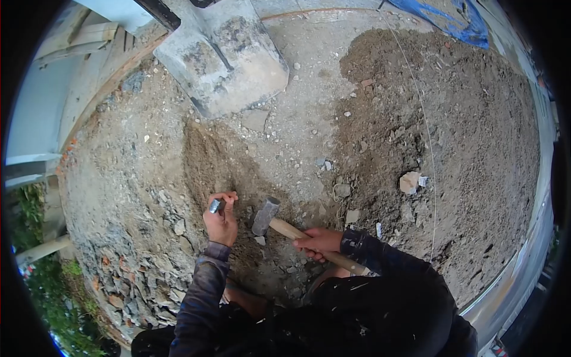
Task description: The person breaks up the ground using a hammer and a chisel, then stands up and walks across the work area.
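My left hand (pixel 220 221) is closed around a metal chisel (pixel 215 206), whose bright struck end points up toward me. The chisel's lower end is hidden by the hand and the ground. Just to the right is the head of a club hammer (pixel 265 216), dark grey and apart from the chisel. My right hand (pixel 321 243) grips the hammer's wooden handle partway along, and the handle runs back toward my knees. Under both hands lies dark, loose soil (pixel 247 256) with small stones.
A large worn shovel blade or metal sheet (pixel 250 77) lies at the top. Broken rubble (pixel 137 268) covers the lower left. A thin string (pixel 423 113) runs over the dug soil on the right, near a pale stone (pixel 409 182). Blue sheeting (pixel 458 27) sits at the upper right.
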A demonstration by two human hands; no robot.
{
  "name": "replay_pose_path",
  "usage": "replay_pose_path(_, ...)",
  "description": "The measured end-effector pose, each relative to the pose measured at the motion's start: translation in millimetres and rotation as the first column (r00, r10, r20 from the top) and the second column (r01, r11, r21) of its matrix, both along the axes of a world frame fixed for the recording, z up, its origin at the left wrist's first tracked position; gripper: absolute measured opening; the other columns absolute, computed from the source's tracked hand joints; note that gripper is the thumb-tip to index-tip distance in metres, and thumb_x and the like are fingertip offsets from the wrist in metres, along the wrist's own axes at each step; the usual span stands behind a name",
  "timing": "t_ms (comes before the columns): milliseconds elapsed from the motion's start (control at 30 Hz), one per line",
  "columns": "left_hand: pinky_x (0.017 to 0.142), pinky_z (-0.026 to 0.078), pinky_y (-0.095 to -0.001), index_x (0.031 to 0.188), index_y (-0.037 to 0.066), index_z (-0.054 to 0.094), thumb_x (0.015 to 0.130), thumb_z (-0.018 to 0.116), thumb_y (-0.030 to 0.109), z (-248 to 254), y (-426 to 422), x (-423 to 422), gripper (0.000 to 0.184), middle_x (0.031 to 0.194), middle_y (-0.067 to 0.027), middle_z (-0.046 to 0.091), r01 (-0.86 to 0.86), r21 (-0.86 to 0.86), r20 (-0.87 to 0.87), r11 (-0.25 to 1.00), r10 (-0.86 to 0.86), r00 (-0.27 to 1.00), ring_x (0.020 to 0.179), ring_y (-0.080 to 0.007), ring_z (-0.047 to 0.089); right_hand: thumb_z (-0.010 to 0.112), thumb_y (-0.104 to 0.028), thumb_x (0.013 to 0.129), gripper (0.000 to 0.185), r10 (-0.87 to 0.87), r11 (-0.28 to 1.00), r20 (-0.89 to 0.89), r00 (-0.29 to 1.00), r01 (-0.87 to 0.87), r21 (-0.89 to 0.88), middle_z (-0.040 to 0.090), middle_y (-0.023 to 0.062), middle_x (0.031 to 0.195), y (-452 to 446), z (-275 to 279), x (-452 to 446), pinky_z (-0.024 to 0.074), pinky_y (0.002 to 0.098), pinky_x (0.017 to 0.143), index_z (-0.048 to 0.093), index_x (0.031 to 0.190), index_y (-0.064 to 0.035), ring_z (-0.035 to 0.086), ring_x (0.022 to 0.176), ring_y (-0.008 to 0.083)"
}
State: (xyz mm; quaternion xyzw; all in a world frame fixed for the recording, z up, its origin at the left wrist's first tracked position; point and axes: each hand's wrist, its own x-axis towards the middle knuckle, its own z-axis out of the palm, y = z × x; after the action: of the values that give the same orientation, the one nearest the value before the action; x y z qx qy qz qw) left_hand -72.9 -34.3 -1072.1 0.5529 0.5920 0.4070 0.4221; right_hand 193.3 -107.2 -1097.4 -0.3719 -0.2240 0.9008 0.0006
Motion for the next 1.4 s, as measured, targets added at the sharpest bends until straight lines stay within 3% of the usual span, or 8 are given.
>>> replay_pose_path(200,0.069,0.047,-0.0292,0.102,0.002,0.052,0.098,0.053,0.029,22.6,-29.0,-17.1,0.028,0.078,-0.0068,0.060,0.124,-0.226,-0.278,0.966,-0.186,0.942,0.074,-0.0168,0.059,0.054,-0.040,0.096,0.034,-0.066,0.988,0.119,0.991,0.049,0.143,0.045,-0.0028,0.065,-7.9,27.9,-3.6,0.0375,0.0247,0.041,0.051,0.094,-0.0059,0.044,0.048,0.0066)
replay_pose_path(433,0.075,0.046,-0.0404,0.109,0.001,0.053,0.097,0.052,0.020,20.8,40.5,-22.0,0.023,0.097,-0.0176,0.061,0.117,0.092,-0.640,0.989,-0.032,0.768,0.087,-0.0338,0.058,0.050,-0.037,0.099,0.030,-0.289,0.909,0.236,0.928,0.188,0.372,0.041,-0.0024,0.065,26.2,118.2,44.1,0.0370,0.0220,0.041,0.047,0.101,-0.0068,0.039,0.048,0.0053)
replay_pose_path(600,0.090,0.044,-0.0433,0.116,0.001,0.051,0.089,0.052,0.004,9.1,56.2,1.3,0.028,0.116,-0.0208,0.058,0.129,0.117,-0.697,0.985,-0.011,0.717,0.106,-0.0390,0.052,0.041,-0.043,0.101,0.038,-0.712,0.444,0.029,0.702,0.418,0.792,0.042,-0.0012,0.063,88.5,228.8,62.2,0.0325,0.0211,0.041,0.046,0.093,-0.0057,0.037,0.047,0.0047)
replay_pose_path(733,0.098,0.043,-0.0428,0.125,0.001,0.049,0.084,0.050,-0.003,0.2,41.0,20.8,0.041,0.120,-0.0215,0.057,0.134,0.000,-0.634,0.991,-0.103,0.766,0.111,-0.0405,0.051,0.038,-0.042,0.102,0.039,-0.882,-0.002,-0.170,0.439,0.359,0.933,0.042,-0.0013,0.062,107.2,213.4,58.4,0.0324,0.0211,0.040,0.043,0.089,-0.0062,0.037,0.046,0.0046)
replay_pose_path(900,0.095,0.045,-0.0444,0.122,0.000,0.047,0.079,0.051,-0.002,11.3,-10.2,47.9,0.043,0.116,-0.0213,0.058,0.317,-0.056,-0.583,0.947,-0.288,0.760,0.114,-0.0394,0.051,0.045,-0.041,0.099,0.041,-0.596,0.607,0.633,0.494,-0.238,0.758,0.049,0.0031,0.060,24.4,-4.5,121.6,0.0396,0.0264,0.049,0.054,0.092,-0.0014,0.052,0.053,0.0105)
replay_pose_path(1033,0.083,0.048,-0.0495,0.118,0.001,0.045,0.080,0.053,0.003,34.3,-40.4,65.4,0.039,0.106,-0.0209,0.059,0.486,-0.374,-0.380,0.790,-0.608,0.697,0.108,-0.0399,0.055,0.048,-0.046,0.097,0.042,-0.550,0.823,0.602,0.579,0.253,0.509,0.042,-0.0008,0.055,33.2,83.7,96.7,0.0354,0.0271,0.033,0.046,0.079,-0.0085,0.040,0.038,0.0089)
replay_pose_path(1233,0.083,0.049,-0.0492,0.120,0.002,0.046,0.078,0.054,0.005,54.6,-50.0,65.8,0.043,0.105,-0.0222,0.062,0.754,-0.447,-0.193,0.482,-0.874,0.445,0.101,-0.0405,0.060,0.040,-0.052,0.099,0.046,-0.526,0.825,0.429,0.734,0.320,0.465,0.038,-0.0006,0.055,81.2,120.8,74.4,0.0348,0.0259,0.033,0.048,0.089,-0.0075,0.037,0.038,0.0083)
replay_pose_path(1400,0.079,0.046,-0.0505,0.117,0.001,0.044,0.080,0.051,0.003,72.9,-33.7,26.3,0.038,0.096,-0.0227,0.060,0.734,-0.450,-0.240,0.509,-0.860,0.450,0.094,-0.0414,0.060,0.039,-0.050,0.100,0.045,-0.564,0.741,0.207,0.799,0.379,0.554,0.043,0.0022,0.064,134.7,101.5,0.1,0.0361,0.0263,0.036,0.047,0.109,-0.0069,0.039,0.040,0.0091)
